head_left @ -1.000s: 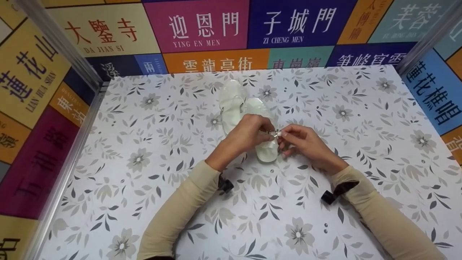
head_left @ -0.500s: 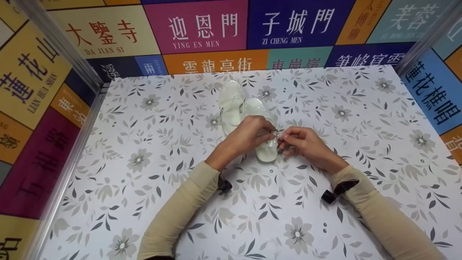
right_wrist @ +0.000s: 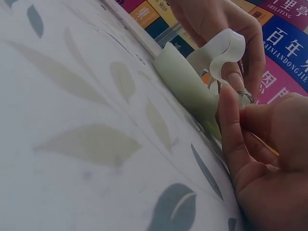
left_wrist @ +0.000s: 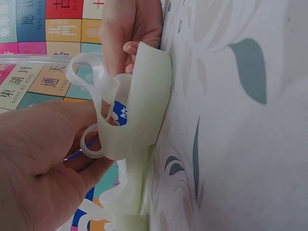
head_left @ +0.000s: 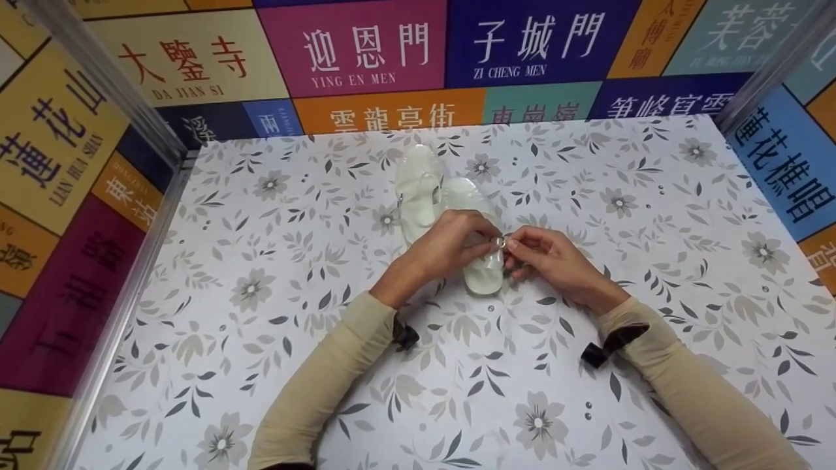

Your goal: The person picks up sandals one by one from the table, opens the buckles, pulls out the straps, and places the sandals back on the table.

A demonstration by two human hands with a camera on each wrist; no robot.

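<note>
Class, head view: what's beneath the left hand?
The nearer sandal shows both ends, its middle covered by the left hand; the farther sandal shows except its hidden near end.

We count two pale green-white, glossy plastic sandals; two bare hands; two long beige fabric sleeves; two small, black, box-shaped wrist devices; one broad white flower-printed counter.

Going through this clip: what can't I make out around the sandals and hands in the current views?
- Head view: the middle of the nearer pale-green plastic sandal and the near end of the farther pale-green plastic sandal, hidden by the left hand.
- Right wrist view: whether the strap is threaded through the small silver metal buckle; fingers cover that spot.
- Left wrist view: the rest of the right hand, cut off by the top edge.
</note>
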